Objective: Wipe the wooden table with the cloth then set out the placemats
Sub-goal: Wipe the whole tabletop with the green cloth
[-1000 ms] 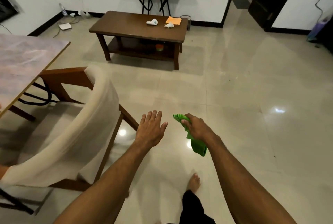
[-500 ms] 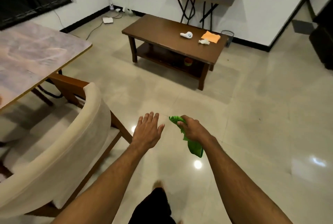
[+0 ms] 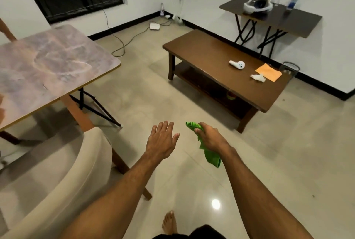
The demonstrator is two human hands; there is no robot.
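Soft cloth [image 3: 210, 155] in hand, wooden table [image 3: 211, 54] ahead at 1 o'clock
The right hand [image 3: 208, 138] grips the cloth, which looks light and limp, by its bunched middle; the left hand [image 3: 161, 140] is spread and empty.

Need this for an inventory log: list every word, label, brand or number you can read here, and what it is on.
None can be read.
Bottle on the folding side table: blue label, too small and blurred.
White controller on the wooden coffee table: no legible marking.
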